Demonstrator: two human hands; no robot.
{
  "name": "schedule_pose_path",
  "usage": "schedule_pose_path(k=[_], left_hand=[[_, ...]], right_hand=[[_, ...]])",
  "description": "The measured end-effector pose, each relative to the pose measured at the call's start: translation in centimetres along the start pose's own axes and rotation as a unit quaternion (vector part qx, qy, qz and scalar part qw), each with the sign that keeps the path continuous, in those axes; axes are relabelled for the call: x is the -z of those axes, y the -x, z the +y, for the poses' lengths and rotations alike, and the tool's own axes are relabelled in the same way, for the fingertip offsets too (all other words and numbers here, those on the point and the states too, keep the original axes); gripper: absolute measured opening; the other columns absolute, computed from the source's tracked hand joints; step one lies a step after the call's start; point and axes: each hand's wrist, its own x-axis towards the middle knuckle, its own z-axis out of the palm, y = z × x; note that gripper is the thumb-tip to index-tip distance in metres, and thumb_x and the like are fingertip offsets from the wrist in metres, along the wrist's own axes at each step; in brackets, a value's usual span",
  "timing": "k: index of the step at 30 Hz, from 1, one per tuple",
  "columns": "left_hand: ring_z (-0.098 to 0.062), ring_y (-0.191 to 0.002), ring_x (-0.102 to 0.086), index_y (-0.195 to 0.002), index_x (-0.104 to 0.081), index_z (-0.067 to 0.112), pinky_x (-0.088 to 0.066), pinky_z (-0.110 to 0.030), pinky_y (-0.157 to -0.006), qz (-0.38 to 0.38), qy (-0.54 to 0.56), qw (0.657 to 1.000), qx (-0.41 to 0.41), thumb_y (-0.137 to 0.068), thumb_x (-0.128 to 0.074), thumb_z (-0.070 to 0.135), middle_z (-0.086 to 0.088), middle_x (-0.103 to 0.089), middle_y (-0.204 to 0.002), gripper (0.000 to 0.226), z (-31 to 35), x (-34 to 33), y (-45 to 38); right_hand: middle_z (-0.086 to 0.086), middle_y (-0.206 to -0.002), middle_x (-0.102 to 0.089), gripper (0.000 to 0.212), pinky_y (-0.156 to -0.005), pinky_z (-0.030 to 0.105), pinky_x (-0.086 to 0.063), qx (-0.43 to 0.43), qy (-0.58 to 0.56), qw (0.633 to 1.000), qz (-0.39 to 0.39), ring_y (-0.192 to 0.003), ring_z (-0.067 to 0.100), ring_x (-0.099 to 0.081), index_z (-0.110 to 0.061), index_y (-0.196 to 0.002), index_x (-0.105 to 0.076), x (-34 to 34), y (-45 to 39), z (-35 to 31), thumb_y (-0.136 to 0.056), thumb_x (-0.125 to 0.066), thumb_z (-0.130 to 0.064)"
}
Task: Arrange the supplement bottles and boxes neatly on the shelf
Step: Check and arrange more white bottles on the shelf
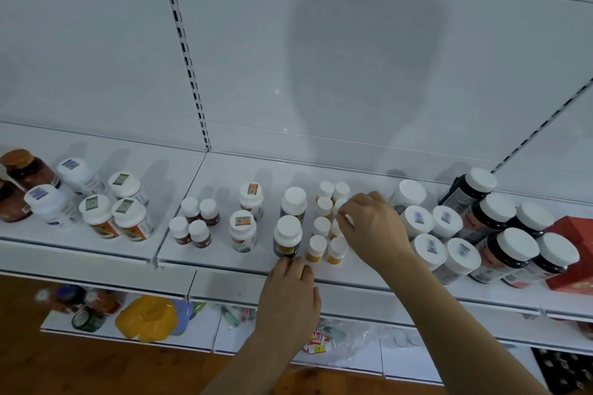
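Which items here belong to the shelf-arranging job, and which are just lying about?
Job:
small yellow bottles, under right hand
dark bottle, touched by left hand
red boxes
shelf

Lying about:
yellow plastic item, lower shelf
clear bag

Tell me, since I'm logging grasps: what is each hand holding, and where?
The right hand pinches a small white-capped bottle at its cap. The left hand touches the base of the dark bottle; a grip cannot be told.

- I see a white metal back panel point(321, 42) with a black-slotted upright point(184, 51); a soft grey shadow point(362, 51) lies on it.
- Brown wooden plank floor point(48, 362) shows below the white metal shelving point(80, 253).
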Motion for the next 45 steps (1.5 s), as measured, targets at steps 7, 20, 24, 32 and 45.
schedule_pose_path(k=[7,20,24,32,45], left_hand=[[-0.022,-0.14,-0.03,-0.147,-0.039,0.018,-0.025,-0.036,-0.119,-0.006,0.0,1.0,0.001,-0.104,-0.036,0.042,-0.001,-0.038,-0.151,0.049,0.1,-0.3,0.0],[-0.028,-0.143,-0.024,-0.149,-0.03,0.012,-0.022,-0.041,-0.121,-0.021,-0.039,0.999,-0.013,-0.1,-0.048,0.03,-0.008,-0.03,-0.154,0.056,-0.3,-0.8,-0.1],[-0.017,-0.136,-0.034,-0.14,-0.044,0.019,-0.033,-0.028,-0.114,0.023,0.036,0.999,-0.006,-0.102,-0.041,0.03,0.002,-0.04,-0.145,0.039,-0.4,0.0,0.5],[0.002,-0.092,-0.062,-0.112,-0.063,0.033,-0.045,-0.005,-0.074,0.216,0.395,0.889,0.077,-0.094,-0.044,0.051,0.028,-0.063,-0.097,0.032,2.5,8.1,1.3],[0.0,-0.085,-0.07,-0.096,-0.068,0.031,-0.048,-0.005,-0.065,0.282,0.645,0.702,0.109,-0.093,-0.063,0.022,0.018,-0.074,-0.089,0.011,6.0,13.8,3.4]], right_hand=[[0.003,-0.105,-0.072,0.021,-0.084,0.039,-0.052,0.031,0.007,0.994,-0.105,-0.107,0.028,-0.053,-0.016,-0.106,-0.077,-1.0,-3.8,-0.6,-0.096,-0.061,-0.022],[0.005,-0.081,-0.074,0.011,-0.069,0.033,-0.046,0.007,-0.062,0.995,-0.083,-0.097,0.028,-0.057,-0.012,-0.093,-0.078,-1.5,-4.2,-0.3,-0.09,-0.069,-0.019],[-0.007,-0.074,-0.072,0.005,-0.066,0.026,-0.038,-0.013,-0.105,0.994,0.02,-0.084,0.027,-0.058,-0.014,-0.081,-0.077,1.6,-3.4,-0.9,-0.085,-0.075,-0.014],[-0.031,-0.078,-0.067,0.002,-0.069,0.017,-0.046,-0.223,-0.333,0.915,0.043,-0.077,0.003,-0.06,-0.032,-0.085,-0.074,10.2,1.5,-4.6,-0.087,-0.074,-0.03],[-0.008,-0.1,-0.077,0.01,-0.074,0.013,-0.053,-0.286,-0.562,0.756,0.175,-0.088,0.003,-0.072,-0.015,-0.096,-0.072,12.3,6.2,-9.8,-0.092,-0.068,-0.006]])
